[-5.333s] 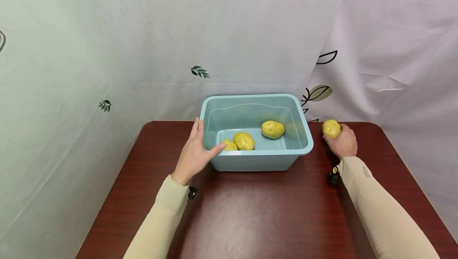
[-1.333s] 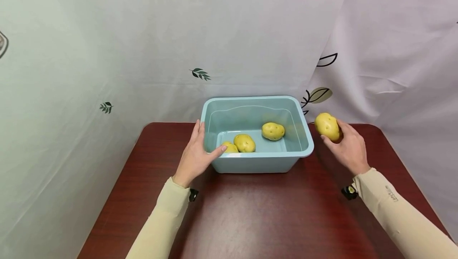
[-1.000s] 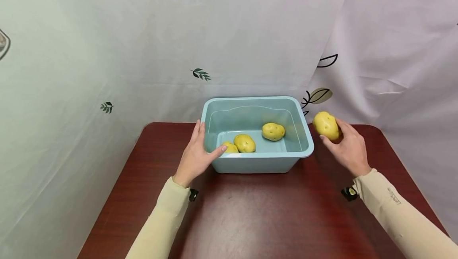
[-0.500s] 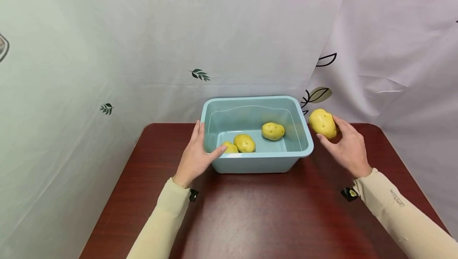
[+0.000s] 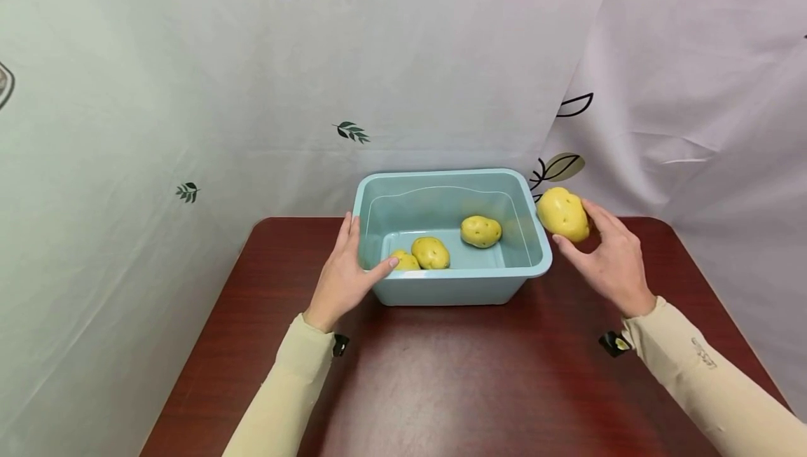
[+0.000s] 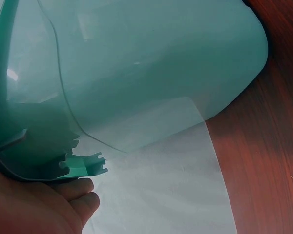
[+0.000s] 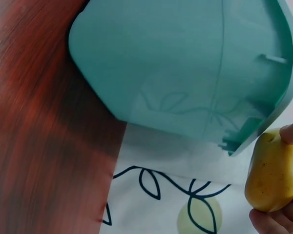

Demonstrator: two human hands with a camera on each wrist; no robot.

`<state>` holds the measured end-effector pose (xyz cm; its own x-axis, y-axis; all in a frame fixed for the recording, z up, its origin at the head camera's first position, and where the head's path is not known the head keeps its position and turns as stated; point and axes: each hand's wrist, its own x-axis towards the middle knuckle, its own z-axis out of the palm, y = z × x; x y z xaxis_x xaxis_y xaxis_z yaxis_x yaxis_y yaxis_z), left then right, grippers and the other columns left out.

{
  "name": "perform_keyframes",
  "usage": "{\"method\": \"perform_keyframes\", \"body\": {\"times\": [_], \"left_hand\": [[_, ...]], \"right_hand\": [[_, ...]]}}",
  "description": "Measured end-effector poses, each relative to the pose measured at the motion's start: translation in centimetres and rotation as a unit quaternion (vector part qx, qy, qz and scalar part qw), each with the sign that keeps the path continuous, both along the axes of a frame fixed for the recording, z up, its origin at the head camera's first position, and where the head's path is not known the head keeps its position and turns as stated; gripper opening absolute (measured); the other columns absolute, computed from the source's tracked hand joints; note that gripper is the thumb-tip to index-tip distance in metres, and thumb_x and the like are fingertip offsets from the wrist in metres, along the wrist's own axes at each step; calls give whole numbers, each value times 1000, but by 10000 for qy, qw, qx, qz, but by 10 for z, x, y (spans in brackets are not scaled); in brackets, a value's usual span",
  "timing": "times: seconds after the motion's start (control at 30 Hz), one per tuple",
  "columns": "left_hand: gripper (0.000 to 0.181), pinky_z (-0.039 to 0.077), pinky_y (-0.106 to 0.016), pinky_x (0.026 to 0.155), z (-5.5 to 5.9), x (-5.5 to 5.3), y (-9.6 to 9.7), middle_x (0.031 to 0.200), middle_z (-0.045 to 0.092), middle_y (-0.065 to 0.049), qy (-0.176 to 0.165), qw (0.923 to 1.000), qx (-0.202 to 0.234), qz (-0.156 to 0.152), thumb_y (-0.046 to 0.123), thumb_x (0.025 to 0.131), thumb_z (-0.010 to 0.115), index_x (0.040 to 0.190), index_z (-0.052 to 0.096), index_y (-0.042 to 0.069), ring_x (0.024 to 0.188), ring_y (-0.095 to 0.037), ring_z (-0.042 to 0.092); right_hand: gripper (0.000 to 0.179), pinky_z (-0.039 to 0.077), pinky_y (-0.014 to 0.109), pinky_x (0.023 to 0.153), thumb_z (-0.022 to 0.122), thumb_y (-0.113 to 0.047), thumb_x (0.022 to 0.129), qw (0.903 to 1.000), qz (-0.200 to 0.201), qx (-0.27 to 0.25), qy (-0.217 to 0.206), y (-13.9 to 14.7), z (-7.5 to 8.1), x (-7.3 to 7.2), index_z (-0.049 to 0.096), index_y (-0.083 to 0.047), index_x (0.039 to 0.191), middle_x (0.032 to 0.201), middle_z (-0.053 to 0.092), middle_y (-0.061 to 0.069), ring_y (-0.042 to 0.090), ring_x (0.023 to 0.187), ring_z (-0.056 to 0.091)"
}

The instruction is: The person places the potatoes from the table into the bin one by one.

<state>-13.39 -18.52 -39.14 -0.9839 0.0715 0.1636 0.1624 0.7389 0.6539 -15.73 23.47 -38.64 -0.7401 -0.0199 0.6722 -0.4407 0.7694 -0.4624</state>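
Observation:
A light blue plastic bin [image 5: 460, 289] stands on the table, with two whole potatoes, a far one [image 5: 481, 231] and a nearer one [image 5: 431, 253], on its floor. Beside the nearer one, a third potato [image 5: 406, 261] is partly hidden by the front rim and the thumb. My left hand [image 5: 343, 275] holds the bin's front left corner, thumb over the rim and fingers along the outside. Raised by the bin's right rim, a yellow potato [image 5: 563, 214] is held between the thumb and fingers of my right hand [image 5: 611, 261]. The right wrist view shows this potato [image 7: 273, 173] close to the rim.
The dark red wooden table [image 5: 466, 387] has rounded back corners. A pale printed cloth [image 5: 441, 78] hangs right behind the bin and around the sides. Small black cameras, one by the left wrist [image 5: 340, 345] and one by the right [image 5: 614, 343], sit at the cuffs.
My right hand has lifted the potato from the table's back right and carried it left, up to the bin's right rim. My left hand and the bin have stayed in place.

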Motion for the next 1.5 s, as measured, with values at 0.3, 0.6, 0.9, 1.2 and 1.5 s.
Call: {"method": "perform_keyframes", "body": {"times": [0.3,0.6,0.9,1.2,1.5], "left_hand": [[112,35,-54,111,0,1,0,169,0,0,0,10000,7,-1,72,85,62,162,12,8,150,-28,25],[113,35,-54,112,1,0,0,169,1,-1,9,10000,-22,-16,74,85,61,162,12,8,150,-28,25],[112,35,-54,112,1,0,0,169,1,-1,-30,10000,-22,-20,72,85,62,162,12,8,150,-28,25],[112,34,-54,112,1,0,0,169,0,-1,-60,10000,-5,-6,72,85,62,162,12,8,150,-28,24],[111,34,-55,112,2,0,0,169,1,-1,-30,10000,0,5,70,86,63,162,13,7,150,-28,24]], "right_hand": [[74,32,6,91,89,-11,71,9995,249,-66,154,-9,7,5,60,-3,139,129,63,22,36,106,62],[78,33,7,97,90,-8,68,9982,475,27,366,-18,13,8,59,0,139,130,63,22,38,111,62],[75,45,34,104,90,-9,68,9973,632,79,363,-31,18,10,61,1,136,131,64,18,38,118,61],[73,45,30,104,91,-9,67,9958,809,32,421,-43,16,8,62,4,133,130,65,19,39,117,62],[73,49,30,99,92,-11,68,9958,865,39,306,-52,14,8,63,3,133,130,65,19,38,115,63]]}}
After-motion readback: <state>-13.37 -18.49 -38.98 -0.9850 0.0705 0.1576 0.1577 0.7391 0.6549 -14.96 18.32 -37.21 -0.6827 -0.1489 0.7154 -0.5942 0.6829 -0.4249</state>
